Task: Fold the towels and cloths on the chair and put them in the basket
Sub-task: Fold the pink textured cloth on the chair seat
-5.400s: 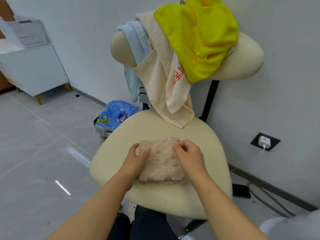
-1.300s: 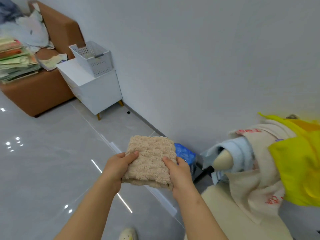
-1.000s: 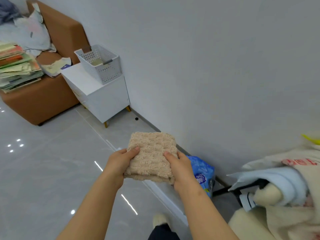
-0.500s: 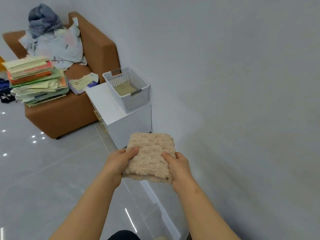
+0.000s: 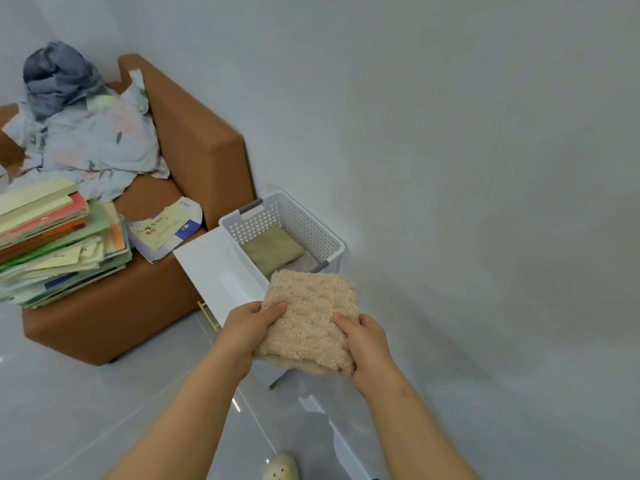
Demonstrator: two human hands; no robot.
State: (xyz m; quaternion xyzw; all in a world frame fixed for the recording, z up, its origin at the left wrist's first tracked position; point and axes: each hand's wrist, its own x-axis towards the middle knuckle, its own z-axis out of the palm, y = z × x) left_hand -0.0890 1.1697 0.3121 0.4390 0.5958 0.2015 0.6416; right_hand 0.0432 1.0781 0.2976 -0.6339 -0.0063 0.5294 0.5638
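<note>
Two hands, left hand (image 5: 251, 327) and right hand (image 5: 367, 341), clamp the folded beige towel (image 5: 310, 322) by its side edges, thumbs on top. Its far edge overlaps the basket (image 5: 311, 226) rim's near corner. Inside the basket, an olive cloth (image 5: 272, 251) leaves the near end open.

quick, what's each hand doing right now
Left hand: grips the left edge of the folded towel.
Right hand: grips the towel's right edge.
</note>
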